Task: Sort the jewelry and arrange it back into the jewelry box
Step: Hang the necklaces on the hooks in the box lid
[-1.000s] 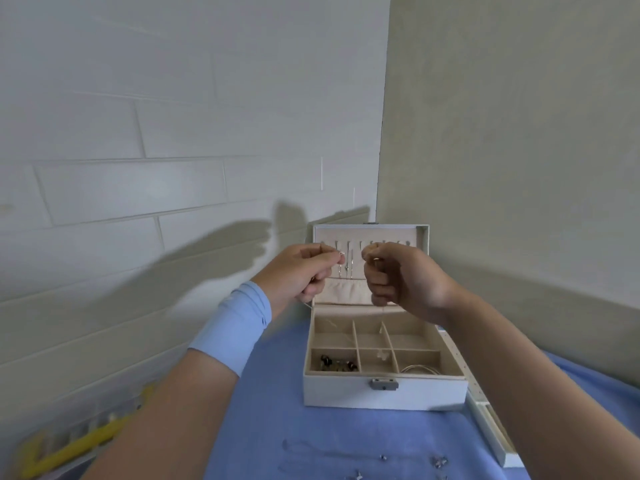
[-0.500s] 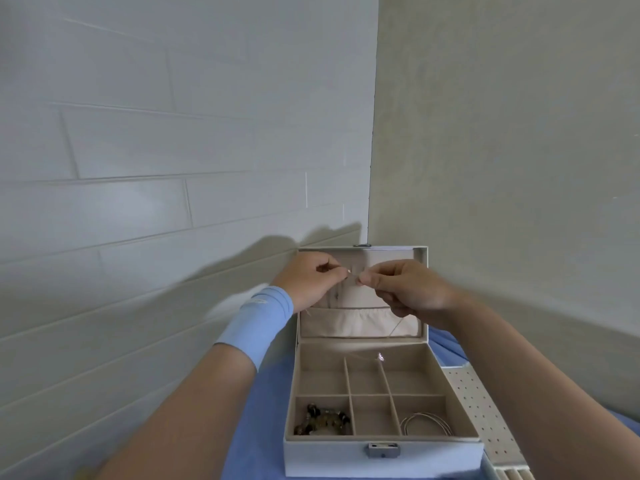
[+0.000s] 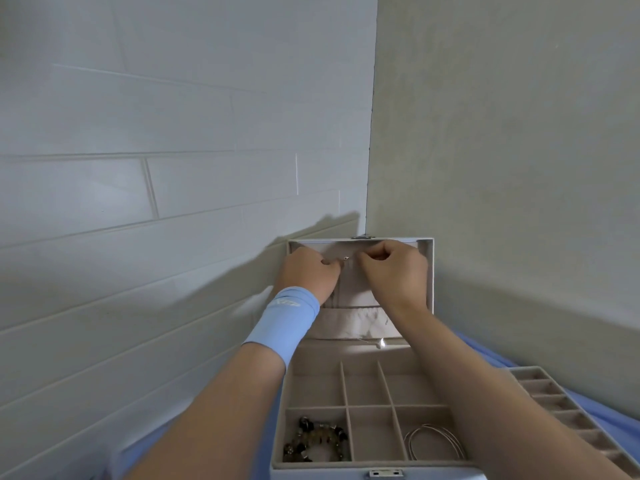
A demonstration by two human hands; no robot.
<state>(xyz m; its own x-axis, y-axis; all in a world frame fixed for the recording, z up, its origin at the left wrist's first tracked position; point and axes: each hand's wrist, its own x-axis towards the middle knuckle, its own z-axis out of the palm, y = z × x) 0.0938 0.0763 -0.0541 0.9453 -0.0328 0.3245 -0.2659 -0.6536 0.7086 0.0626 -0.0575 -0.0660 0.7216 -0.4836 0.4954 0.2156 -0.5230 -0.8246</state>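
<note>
Up high, both hands work against inside of open lid of jewelry box (image 3: 430, 271). Left hand (image 3: 308, 276) has fingers curled, pinching one end of thin necklace (image 3: 345, 259); right hand (image 3: 394, 271) is curled likewise, pinching other end. Pendant (image 3: 382, 343) glints below right wrist. Beaded bracelet (image 3: 315, 441) lies in compartment under left forearm, thin bangles (image 3: 433, 441) under right forearm. Blue wristband (image 3: 284, 320) sits on left wrist. Divider tray (image 3: 561, 410) lies right of right arm.

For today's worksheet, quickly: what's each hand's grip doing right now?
Left hand: closed, pinching the thin silver pendant necklace.
Right hand: closed, pinching the same necklace.
</note>
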